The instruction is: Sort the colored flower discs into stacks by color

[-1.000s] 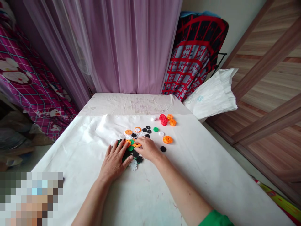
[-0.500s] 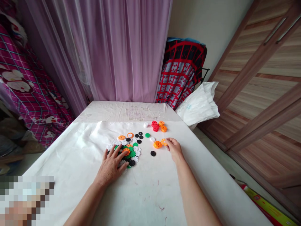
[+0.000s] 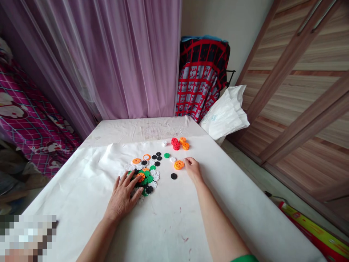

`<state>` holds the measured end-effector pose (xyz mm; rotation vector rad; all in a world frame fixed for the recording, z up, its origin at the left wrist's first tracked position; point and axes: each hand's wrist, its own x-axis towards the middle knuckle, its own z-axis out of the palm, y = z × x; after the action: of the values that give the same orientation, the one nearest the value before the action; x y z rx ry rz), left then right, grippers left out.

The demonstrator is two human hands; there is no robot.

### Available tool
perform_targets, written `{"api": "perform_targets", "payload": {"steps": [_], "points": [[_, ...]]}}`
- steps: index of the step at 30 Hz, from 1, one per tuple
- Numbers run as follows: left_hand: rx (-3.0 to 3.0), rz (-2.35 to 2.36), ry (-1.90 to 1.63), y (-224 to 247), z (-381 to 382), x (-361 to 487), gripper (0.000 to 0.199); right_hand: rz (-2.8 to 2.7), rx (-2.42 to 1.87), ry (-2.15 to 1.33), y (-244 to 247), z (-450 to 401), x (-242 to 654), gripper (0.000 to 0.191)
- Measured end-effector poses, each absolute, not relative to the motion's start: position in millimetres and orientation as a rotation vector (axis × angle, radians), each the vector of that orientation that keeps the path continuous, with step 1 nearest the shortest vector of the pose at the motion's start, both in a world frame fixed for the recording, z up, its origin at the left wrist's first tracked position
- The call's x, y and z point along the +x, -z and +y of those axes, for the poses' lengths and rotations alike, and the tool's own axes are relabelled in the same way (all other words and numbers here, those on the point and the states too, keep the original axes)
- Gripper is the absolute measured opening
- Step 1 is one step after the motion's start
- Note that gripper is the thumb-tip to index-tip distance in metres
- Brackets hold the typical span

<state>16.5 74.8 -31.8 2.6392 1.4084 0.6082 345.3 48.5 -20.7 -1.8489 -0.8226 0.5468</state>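
Note:
My left hand [image 3: 122, 196] lies with fingers spread over the near-left side of a loose pile of notched, flower-shaped plastic discs [image 3: 148, 178]. The pile mixes white, green, black and orange, and my fingers hide part of it. My right hand [image 3: 193, 169] is closed in a pinch at the right edge of a small orange disc stack [image 3: 179, 165]. Its fingertips appear to be on an orange disc at the top. Close by lie a black disc [image 3: 173, 176], a white disc [image 3: 172, 159] and a green disc [image 3: 167, 155].
Farther back stand red stacks [image 3: 175, 145], orange stacks [image 3: 185, 145] and a white stack [image 3: 164, 143]. A white cloth [image 3: 169, 218] covers the table. Beyond its right edge are a white bag [image 3: 225, 112] and a wooden wardrobe [image 3: 294, 109]; a purple curtain [image 3: 136, 58] hangs behind.
My right hand has brought an orange disc leftward onto the orange stack. My left hand stays on the pile. The whole view has shifted slightly.

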Motion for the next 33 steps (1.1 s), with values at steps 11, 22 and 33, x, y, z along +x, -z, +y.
{"api": "perform_targets", "payload": {"steps": [11, 22, 33], "points": [[2.576, 1.427, -0.698, 34, 76, 14, 0.046, -1.510, -2.590, -0.161, -10, 29, 324, 0.032], [2.417, 1.451, -0.793, 35, 80, 11, 0.048, -1.535, -2.573, -0.137, -7, 29, 322, 0.033], [1.939, 1.524, -1.126, 34, 83, 6, 0.038, -1.570, -2.260, -0.033, -25, 52, 309, 0.034]]}}
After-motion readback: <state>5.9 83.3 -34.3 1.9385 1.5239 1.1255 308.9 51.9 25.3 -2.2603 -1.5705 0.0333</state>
